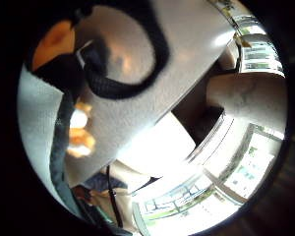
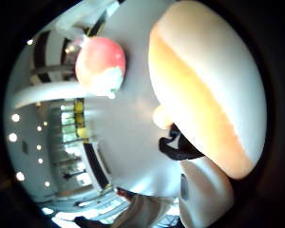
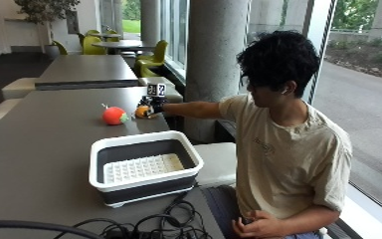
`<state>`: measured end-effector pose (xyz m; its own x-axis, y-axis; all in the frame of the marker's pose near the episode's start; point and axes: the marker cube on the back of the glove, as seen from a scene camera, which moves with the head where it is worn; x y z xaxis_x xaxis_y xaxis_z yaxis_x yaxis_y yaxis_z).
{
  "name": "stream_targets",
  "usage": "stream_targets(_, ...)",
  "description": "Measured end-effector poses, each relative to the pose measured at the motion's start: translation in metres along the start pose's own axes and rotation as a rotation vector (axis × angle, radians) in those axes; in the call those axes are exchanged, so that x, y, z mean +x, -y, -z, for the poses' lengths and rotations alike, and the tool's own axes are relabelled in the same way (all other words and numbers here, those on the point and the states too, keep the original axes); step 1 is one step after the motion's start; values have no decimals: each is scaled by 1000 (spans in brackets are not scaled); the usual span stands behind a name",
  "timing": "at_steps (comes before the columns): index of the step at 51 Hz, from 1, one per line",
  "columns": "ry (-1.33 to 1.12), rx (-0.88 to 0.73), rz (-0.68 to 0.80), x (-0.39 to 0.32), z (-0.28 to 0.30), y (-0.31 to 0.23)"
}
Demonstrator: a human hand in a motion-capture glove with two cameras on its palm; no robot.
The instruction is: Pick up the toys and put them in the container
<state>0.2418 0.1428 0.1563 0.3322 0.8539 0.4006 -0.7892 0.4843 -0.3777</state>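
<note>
Right now my gloved right hand [image 3: 152, 107] is stretched out across the gray counter [image 3: 39, 144], fingers curled round a small orange toy [image 3: 141, 111] at the far side — it fills much of the thumb-side palm view, pale orange and rounded [image 2: 204, 90]. Just beside it on the counter sits a red, apple-like toy [image 3: 115, 116], apart from my hand; the thumb-side view shows it too [image 2: 100, 64], red with a pale patch. Nearer to me stands the container [image 3: 144, 167], a white-rimmed tub with dark walls and a white grid floor, well apart from both toys. My bare left hand [image 3: 257, 225] rests in my lap.
</note>
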Motion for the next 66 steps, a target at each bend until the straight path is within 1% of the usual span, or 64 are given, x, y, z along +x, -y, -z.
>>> stream_targets(2, -116, 40, 71, -5, -6, -13)
stream_targets(6, -123, 8, 38, -13, -9, -26)
stream_targets(9, -173, 35, 84, -27, -6, -33)
stream_targets(14, -373, 229, 286, -43, 13, -24)
stream_targets(17, -443, 289, 388, -61, 26, -28)
stream_targets(20, -430, 293, 454, -88, 31, -46)
stream_targets(27, -281, 255, 692, -175, 30, -109)
stream_targets(31, -290, 264, 774, -204, 31, -132)
stream_targets(36, -289, 248, 947, -249, 24, -166)
stream_targets(38, -314, 255, 962, -262, 22, -177)
stream_targets(42, -368, 291, 874, -271, 23, -188)
stream_targets(46, -332, 285, 823, -257, 30, -169)
stream_targets(47, -313, 275, 830, -258, 28, -169)
stream_targets(48, -291, 259, 867, -264, 25, -172)
stream_targets(51, -258, 208, 1052, -293, 12, -191)
stream_targets(52, -259, 200, 1086, -300, 9, -196)
stream_targets(60, -248, 161, 1189, -343, -10, -239)
stream_targets(66, -249, 132, 1219, -364, -24, -269)
